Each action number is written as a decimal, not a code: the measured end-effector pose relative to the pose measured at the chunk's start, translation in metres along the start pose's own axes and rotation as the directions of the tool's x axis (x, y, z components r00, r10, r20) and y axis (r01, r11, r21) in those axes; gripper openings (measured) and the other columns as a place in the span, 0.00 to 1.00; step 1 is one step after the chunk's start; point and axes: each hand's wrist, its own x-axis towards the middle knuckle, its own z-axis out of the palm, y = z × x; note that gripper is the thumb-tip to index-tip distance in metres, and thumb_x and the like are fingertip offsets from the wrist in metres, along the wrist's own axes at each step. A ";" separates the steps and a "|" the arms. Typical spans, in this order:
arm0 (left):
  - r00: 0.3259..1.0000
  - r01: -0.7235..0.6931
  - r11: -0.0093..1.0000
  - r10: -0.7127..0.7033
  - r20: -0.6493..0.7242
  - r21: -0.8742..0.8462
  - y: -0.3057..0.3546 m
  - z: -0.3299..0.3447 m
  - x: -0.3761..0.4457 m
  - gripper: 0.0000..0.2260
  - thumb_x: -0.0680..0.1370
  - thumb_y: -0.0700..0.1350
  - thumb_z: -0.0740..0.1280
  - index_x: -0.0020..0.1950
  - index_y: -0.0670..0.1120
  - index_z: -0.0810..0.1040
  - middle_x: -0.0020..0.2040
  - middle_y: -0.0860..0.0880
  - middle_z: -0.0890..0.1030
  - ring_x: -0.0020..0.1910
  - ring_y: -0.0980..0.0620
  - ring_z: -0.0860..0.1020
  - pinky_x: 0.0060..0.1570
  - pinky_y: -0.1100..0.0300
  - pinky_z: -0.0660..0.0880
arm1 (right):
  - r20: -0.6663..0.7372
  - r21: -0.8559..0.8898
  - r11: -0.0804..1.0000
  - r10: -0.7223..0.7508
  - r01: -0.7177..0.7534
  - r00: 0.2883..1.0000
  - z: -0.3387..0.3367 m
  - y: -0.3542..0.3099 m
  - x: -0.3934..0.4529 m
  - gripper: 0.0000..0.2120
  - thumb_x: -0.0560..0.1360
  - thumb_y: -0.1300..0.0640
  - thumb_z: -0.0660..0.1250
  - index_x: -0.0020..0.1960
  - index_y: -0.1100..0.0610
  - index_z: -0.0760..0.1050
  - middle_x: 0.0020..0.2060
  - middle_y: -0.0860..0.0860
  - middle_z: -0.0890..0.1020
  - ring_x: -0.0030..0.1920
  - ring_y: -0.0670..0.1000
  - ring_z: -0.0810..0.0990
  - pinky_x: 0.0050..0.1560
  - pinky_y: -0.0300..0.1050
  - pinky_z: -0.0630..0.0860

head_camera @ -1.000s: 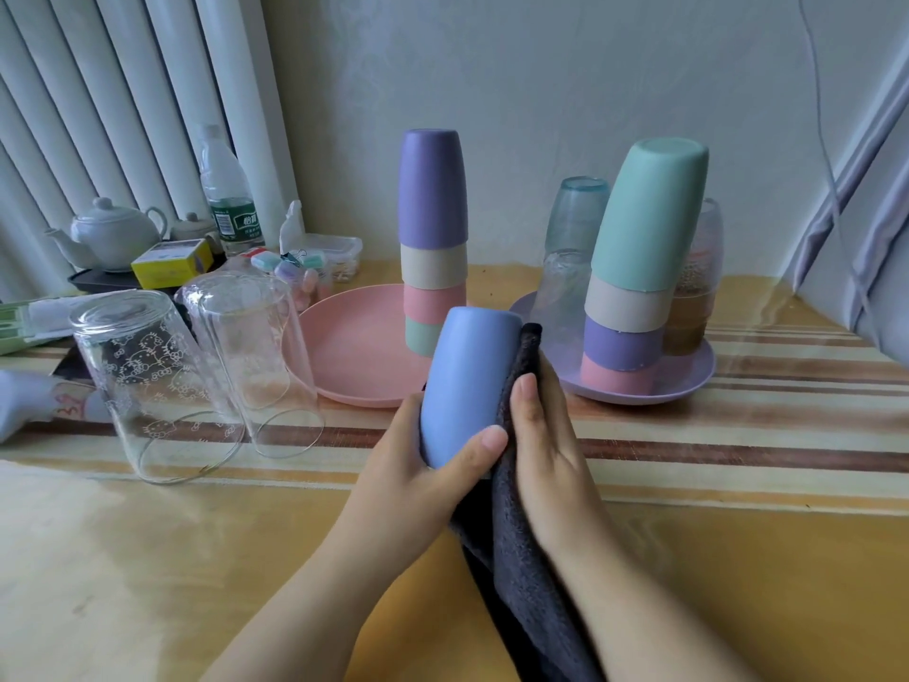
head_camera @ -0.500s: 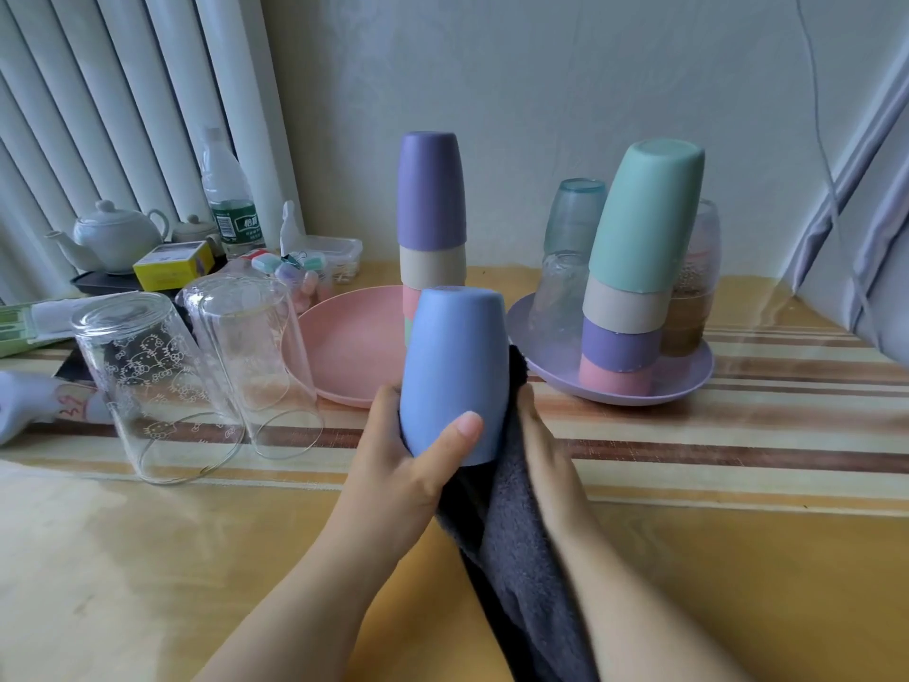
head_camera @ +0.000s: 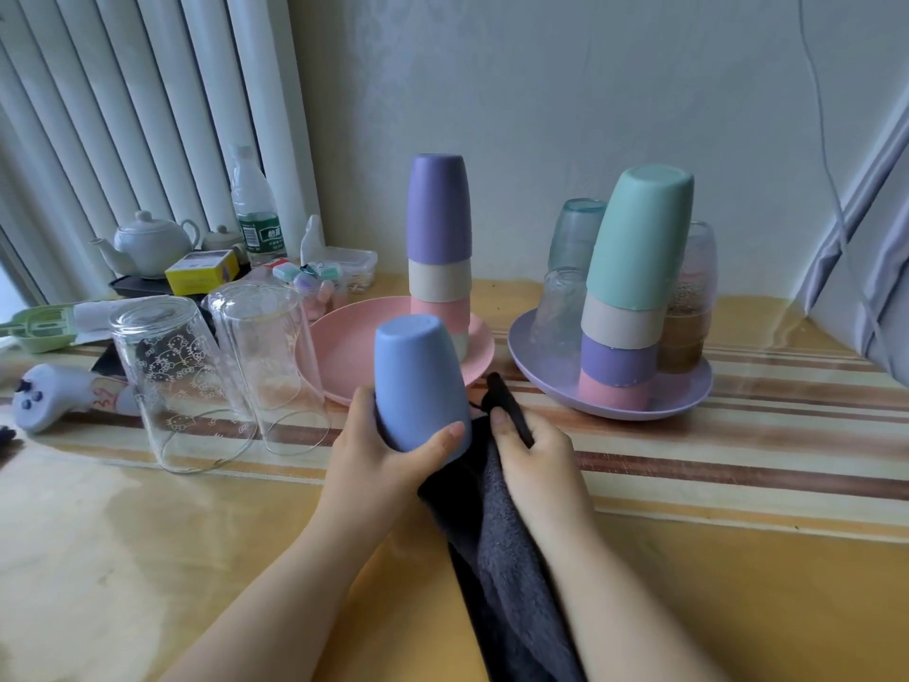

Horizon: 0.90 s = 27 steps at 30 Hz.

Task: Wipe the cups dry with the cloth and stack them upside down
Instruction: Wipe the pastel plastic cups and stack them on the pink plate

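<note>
**Blue cup held bottom-up at frame centre**

The left hand [head_camera: 378, 465] grips the blue cup [head_camera: 420, 381], thumb across its lower side. The right hand [head_camera: 533, 460] pinches the dark cloth [head_camera: 497, 543] beside it, above the counter [head_camera: 147, 558]. Behind stand a pink plate [head_camera: 344, 347] and a purple plate [head_camera: 688, 396], each bearing stacked cups.

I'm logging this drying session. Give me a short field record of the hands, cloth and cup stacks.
left hand: grips blue cup, bottom up
right hand: holds dark cloth beside the cup
pink plate: upright stack, purple cup topmost
purple plate: leaning stack, green cup topmost
two clear glasses: inverted on the table, left
</note>
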 end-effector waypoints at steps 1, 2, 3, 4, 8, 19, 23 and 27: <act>1.000 -0.008 1.000 0.008 -0.024 0.028 0.000 0.000 0.001 0.30 0.55 0.64 0.73 0.50 0.51 0.71 0.46 0.51 0.78 0.45 0.54 0.77 0.42 0.56 0.75 | -0.021 -0.003 1.000 -0.002 0.002 1.000 -0.002 0.001 0.002 0.09 0.79 0.55 0.60 0.41 0.52 0.76 0.32 0.43 0.77 0.35 0.43 0.75 0.32 0.30 0.67; 0.999 -0.013 0.998 0.016 -0.048 0.063 0.001 0.000 0.004 0.29 0.56 0.63 0.74 0.51 0.51 0.71 0.47 0.51 0.78 0.47 0.51 0.77 0.43 0.54 0.76 | -0.037 -0.010 1.000 -0.002 0.002 0.999 -0.003 0.003 0.004 0.09 0.79 0.54 0.60 0.43 0.54 0.75 0.33 0.45 0.77 0.38 0.47 0.75 0.33 0.32 0.67; 0.997 -0.016 0.995 0.023 -0.067 0.098 0.003 -0.001 0.007 0.30 0.57 0.63 0.74 0.52 0.51 0.71 0.48 0.50 0.77 0.48 0.49 0.77 0.45 0.52 0.76 | -0.043 -0.016 1.000 -0.001 0.000 0.999 -0.003 0.005 0.005 0.09 0.79 0.54 0.59 0.44 0.54 0.75 0.33 0.46 0.76 0.39 0.49 0.74 0.35 0.33 0.67; 0.997 -0.007 0.992 0.017 -0.075 0.128 0.006 -0.001 0.011 0.32 0.57 0.63 0.73 0.54 0.50 0.71 0.50 0.49 0.77 0.49 0.48 0.77 0.46 0.51 0.77 | -0.038 -0.024 1.000 -0.003 0.003 0.999 -0.004 0.005 0.006 0.09 0.79 0.54 0.59 0.45 0.54 0.74 0.34 0.46 0.76 0.40 0.50 0.74 0.35 0.33 0.67; 0.991 0.132 0.985 -0.131 -0.017 0.115 0.026 -0.005 0.031 0.26 0.66 0.51 0.79 0.56 0.45 0.72 0.46 0.49 0.76 0.39 0.53 0.76 0.32 0.61 0.74 | 0.002 -0.028 1.000 0.009 -0.009 1.000 -0.007 0.005 0.005 0.09 0.80 0.53 0.58 0.45 0.55 0.73 0.33 0.45 0.75 0.39 0.50 0.73 0.30 0.28 0.65; 0.970 -0.221 0.975 0.219 -0.102 -0.005 0.121 -0.014 0.124 0.26 0.66 0.45 0.80 0.58 0.46 0.70 0.49 0.48 0.78 0.42 0.54 0.78 0.38 0.65 0.76 | 0.017 0.161 0.972 -0.173 0.169 0.985 -0.009 0.005 0.009 0.14 0.76 0.68 0.61 0.56 0.53 0.75 0.46 0.36 0.77 0.43 0.24 0.73 0.47 0.18 0.66; 0.944 -0.301 0.954 0.299 -0.141 0.003 0.151 -0.012 0.163 0.28 0.66 0.47 0.79 0.58 0.49 0.68 0.51 0.51 0.78 0.45 0.56 0.78 0.41 0.66 0.74 | -0.015 0.104 0.981 -0.165 0.166 0.986 -0.007 0.011 0.014 0.13 0.77 0.65 0.62 0.59 0.58 0.76 0.47 0.42 0.79 0.45 0.33 0.75 0.46 0.18 0.65; 0.947 -0.279 0.960 0.278 -0.160 0.017 0.151 0.001 0.187 0.29 0.68 0.47 0.79 0.63 0.46 0.70 0.53 0.52 0.76 0.47 0.56 0.77 0.36 0.70 0.71 | -0.014 0.086 0.984 -0.155 0.155 0.988 -0.005 0.013 0.014 0.12 0.77 0.63 0.62 0.58 0.53 0.76 0.47 0.38 0.78 0.47 0.32 0.75 0.47 0.18 0.65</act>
